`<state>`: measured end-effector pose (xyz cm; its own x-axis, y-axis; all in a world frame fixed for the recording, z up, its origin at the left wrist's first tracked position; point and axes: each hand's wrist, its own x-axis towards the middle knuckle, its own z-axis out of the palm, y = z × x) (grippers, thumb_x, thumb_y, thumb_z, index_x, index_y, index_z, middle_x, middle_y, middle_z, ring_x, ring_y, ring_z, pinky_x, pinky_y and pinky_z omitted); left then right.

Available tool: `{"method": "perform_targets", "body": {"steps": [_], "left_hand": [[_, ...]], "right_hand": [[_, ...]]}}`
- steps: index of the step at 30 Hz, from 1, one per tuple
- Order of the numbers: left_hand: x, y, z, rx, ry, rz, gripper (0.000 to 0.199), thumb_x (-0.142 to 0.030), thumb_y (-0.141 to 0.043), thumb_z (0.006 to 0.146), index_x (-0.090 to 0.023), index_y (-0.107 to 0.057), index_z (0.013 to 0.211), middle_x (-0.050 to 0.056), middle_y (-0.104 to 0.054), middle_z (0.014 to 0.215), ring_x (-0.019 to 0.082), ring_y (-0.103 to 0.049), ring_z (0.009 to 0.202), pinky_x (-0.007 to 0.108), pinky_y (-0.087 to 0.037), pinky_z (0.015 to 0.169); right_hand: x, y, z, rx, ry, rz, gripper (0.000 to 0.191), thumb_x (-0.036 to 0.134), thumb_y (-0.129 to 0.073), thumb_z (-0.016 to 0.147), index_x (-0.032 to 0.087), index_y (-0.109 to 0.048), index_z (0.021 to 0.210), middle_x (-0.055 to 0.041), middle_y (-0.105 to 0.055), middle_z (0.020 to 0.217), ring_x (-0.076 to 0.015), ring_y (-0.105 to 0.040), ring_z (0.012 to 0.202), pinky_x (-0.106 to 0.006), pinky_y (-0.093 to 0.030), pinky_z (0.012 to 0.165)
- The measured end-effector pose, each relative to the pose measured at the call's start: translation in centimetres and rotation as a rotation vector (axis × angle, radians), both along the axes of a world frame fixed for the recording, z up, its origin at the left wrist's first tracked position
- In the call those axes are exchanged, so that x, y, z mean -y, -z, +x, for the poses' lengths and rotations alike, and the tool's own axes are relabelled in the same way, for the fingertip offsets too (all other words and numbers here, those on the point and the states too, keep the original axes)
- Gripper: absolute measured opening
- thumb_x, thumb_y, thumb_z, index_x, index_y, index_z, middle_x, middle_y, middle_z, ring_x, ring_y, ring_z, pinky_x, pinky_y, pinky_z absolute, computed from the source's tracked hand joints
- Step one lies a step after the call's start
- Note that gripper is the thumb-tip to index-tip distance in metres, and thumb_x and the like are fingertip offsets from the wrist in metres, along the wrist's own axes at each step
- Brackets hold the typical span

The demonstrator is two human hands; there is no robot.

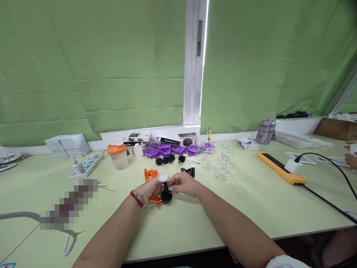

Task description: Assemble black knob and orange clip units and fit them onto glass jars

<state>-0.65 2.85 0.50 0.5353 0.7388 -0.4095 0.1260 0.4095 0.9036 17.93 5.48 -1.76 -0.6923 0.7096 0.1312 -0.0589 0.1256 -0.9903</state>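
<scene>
Near the middle of the table, my left hand (152, 189) is closed around a black round-based part (166, 196) with a stem and a white top (163, 178). An orange piece (155, 200) and a thin metal rod (150, 205) show beneath that hand. My right hand (182, 183) touches the right side of the black part, its fingertips pinched together beside the stem. What lies between those fingertips is too small to make out. Orange pieces (151, 174) lie just behind my left hand, and black pieces (190, 171) behind my right hand.
Purple wheels (164, 149), black knobs (166, 160) and clear glass-like pieces (222, 169) stand farther back. An orange-lidded cup (117, 158) and white power strip (89, 163) are left. An orange power strip (279, 168) lies right; another person's hand (350, 160) shows at the right edge.
</scene>
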Motion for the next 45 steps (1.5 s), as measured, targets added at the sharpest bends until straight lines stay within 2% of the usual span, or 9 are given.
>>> {"method": "perform_targets", "body": {"steps": [12, 22, 30, 37, 45], "left_hand": [[-0.03, 0.16, -0.1, 0.037, 0.004, -0.011, 0.048, -0.059, -0.054, 0.069, -0.016, -0.052, 0.09, 0.009, -0.058, 0.079, 0.02, -0.055, 0.066, 0.021, -0.039, 0.036], [0.25, -0.17, 0.1, 0.036, -0.018, -0.007, 0.054, -0.064, -0.059, 0.061, -0.018, -0.048, 0.087, 0.008, -0.059, 0.081, 0.018, -0.055, 0.062, 0.022, -0.04, 0.034], [-0.02, 0.08, -0.12, 0.041, 0.047, 0.012, 0.063, -0.069, -0.05, 0.069, -0.015, -0.053, 0.101, 0.011, -0.062, 0.085, 0.019, -0.055, 0.065, 0.025, -0.042, 0.038], [-0.09, 0.06, -0.02, 0.009, 0.023, -0.002, 0.06, -0.067, -0.053, 0.067, -0.018, -0.051, 0.102, 0.009, -0.061, 0.085, 0.02, -0.057, 0.068, 0.023, -0.041, 0.037], [-0.05, 0.13, -0.14, 0.007, 0.036, 0.016, 0.06, -0.068, -0.049, 0.069, -0.018, -0.05, 0.102, 0.01, -0.061, 0.088, 0.022, -0.056, 0.07, 0.025, -0.043, 0.04]], "right_hand": [[-0.05, 0.06, -0.04, -0.006, -0.021, 0.027, 0.031, 0.035, -0.077, 0.062, 0.011, -0.067, 0.078, -0.0014, -0.063, 0.068, -0.0101, -0.055, 0.06, -0.026, -0.043, 0.06], [-0.07, 0.23, -0.06, -0.028, -0.005, 0.005, 0.031, 0.034, -0.078, 0.06, 0.012, -0.069, 0.078, -0.0022, -0.065, 0.068, -0.0103, -0.056, 0.06, -0.025, -0.043, 0.06], [0.13, -0.05, -0.13, -0.009, 0.011, 0.005, 0.033, 0.036, -0.078, 0.061, 0.011, -0.069, 0.079, -0.0026, -0.064, 0.068, -0.0107, -0.056, 0.061, -0.025, -0.043, 0.058], [-0.02, 0.16, -0.16, -0.022, -0.006, 0.001, 0.033, 0.036, -0.078, 0.061, 0.012, -0.066, 0.08, -0.002, -0.064, 0.069, -0.0103, -0.056, 0.06, -0.025, -0.044, 0.059], [0.23, 0.11, -0.43, -0.024, 0.028, -0.003, 0.028, 0.032, -0.077, 0.061, 0.011, -0.065, 0.075, -0.0011, -0.063, 0.065, -0.0097, -0.055, 0.058, -0.024, -0.042, 0.057]]}}
